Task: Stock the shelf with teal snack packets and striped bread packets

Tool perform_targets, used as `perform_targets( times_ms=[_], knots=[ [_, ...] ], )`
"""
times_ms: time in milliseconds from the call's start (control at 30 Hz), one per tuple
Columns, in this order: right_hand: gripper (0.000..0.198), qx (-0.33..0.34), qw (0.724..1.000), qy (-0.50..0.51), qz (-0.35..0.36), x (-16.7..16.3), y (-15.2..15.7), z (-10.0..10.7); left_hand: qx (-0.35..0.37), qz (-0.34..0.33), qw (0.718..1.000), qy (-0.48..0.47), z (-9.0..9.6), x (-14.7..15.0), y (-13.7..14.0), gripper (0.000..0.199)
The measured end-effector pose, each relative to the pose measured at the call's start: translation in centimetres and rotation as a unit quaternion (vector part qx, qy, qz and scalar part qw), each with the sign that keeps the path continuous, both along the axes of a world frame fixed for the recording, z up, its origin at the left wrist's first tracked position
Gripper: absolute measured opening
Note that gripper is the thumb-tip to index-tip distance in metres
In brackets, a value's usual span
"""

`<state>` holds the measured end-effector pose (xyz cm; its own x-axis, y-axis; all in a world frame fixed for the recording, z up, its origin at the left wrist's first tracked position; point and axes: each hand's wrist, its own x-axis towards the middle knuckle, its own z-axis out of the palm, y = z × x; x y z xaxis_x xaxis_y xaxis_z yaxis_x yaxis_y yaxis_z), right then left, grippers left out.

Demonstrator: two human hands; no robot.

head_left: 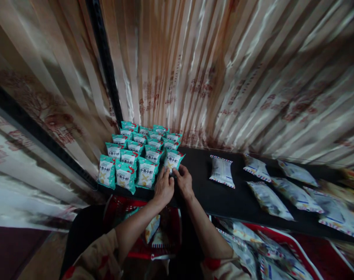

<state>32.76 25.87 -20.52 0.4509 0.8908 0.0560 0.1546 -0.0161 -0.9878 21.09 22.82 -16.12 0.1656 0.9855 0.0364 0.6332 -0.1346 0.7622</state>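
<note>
At the bottom of the frame, two patterned sleeves (98, 252) reach in from the lower edge. Between the forearms, at bottom centre, is a red basket (112, 208) with a few bags in it. A second red basket (299, 245), at lower right, is heaped with pale packs (270, 252).

Just above the first basket, at the centre of the frame, both hands meet at one teal bag (173, 156). The left hand (164, 184) has its fingers close together against the bag's lower front. The right hand (183, 181) has its fingers bent at the bag's lower right edge. I cannot tell whether either hand is clamped on it. The bag is propped up, printed front showing, at the right end of the front row on a black shelf (194, 194).

Left of it and behind it, left of centre, more teal bags (126, 175) stand in close rows. To the right, a white pack (222, 171) with striped ends lies well apart from them; further striped packs (270, 199) spread toward the right edge.

Beyond the shelf, a pleated curtain (208, 58) with reddish prints fills the upper frame, and a dark post (107, 58) rises at upper left.
</note>
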Motion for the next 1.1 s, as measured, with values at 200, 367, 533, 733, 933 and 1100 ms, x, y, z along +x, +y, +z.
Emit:
perform_targets(
  times_ms=[200, 367, 533, 733, 933, 1100],
  knots=[
    [0.044, -0.007, 0.999, 0.019, 0.034, -0.6, 1.1, 0.5, 0.0, 0.007, 1.0, 0.008, 0.2, -0.2, 0.1, 0.052],
    [0.043, -0.016, 0.999, -0.024, 0.024, -1.2, 1.1, 0.7, -0.008, 0.013, 1.0, 0.012, -0.2, -0.3, 0.2, 0.054],
    [0.046, -0.042, 0.998, -0.043, 0.008, -1.6, 1.0, 0.7, -0.007, -0.008, 1.0, 0.02, -0.7, -0.4, -0.1, 0.064],
    [0.055, -0.018, 0.999, -0.025, -0.024, -2.1, -0.1, 1.1, 0.013, -0.019, 1.0, 0.01, -0.7, -0.6, -1.2, 0.065],
    [0.052, 0.034, 0.995, 0.03, -0.085, -4.0, -4.0, 1.2, 0.101, -0.046, 0.992, -0.057, -1.6, -2.7, -5.0, 0.043],
    [0.037, 0.056, 0.995, 0.051, -0.059, -7.9, -9.8, 1.0, 0.089, -0.088, 0.991, -0.054, -4.5, -5.3, -10.7, 0.033]
  ],
)
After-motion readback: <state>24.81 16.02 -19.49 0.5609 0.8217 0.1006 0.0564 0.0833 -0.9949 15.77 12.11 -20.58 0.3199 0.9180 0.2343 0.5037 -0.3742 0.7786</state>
